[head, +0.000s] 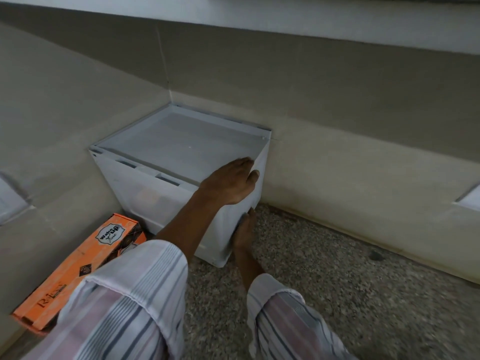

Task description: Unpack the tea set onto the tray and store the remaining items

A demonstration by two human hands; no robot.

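A white translucent plastic storage box [145, 193] with a flat lid stands on the floor in the corner of two beige walls. Something orange shows faintly through its front wall. My left hand [231, 180] lies flat on the lid's near right corner, fingers straight. My right hand [244, 229] touches the box's right side low down; motion blur hides how its fingers lie. An orange tea-set carton [80, 266] printed "Wake up" lies on the floor to the left of the box, against the wall.
Speckled stone floor [337, 294] spreads to the right of the box. Beige walls close in behind and on the left. A pale ledge [311, 19] runs along the top. White fittings sit at the far left [10, 198] and far right [470, 198] edges.
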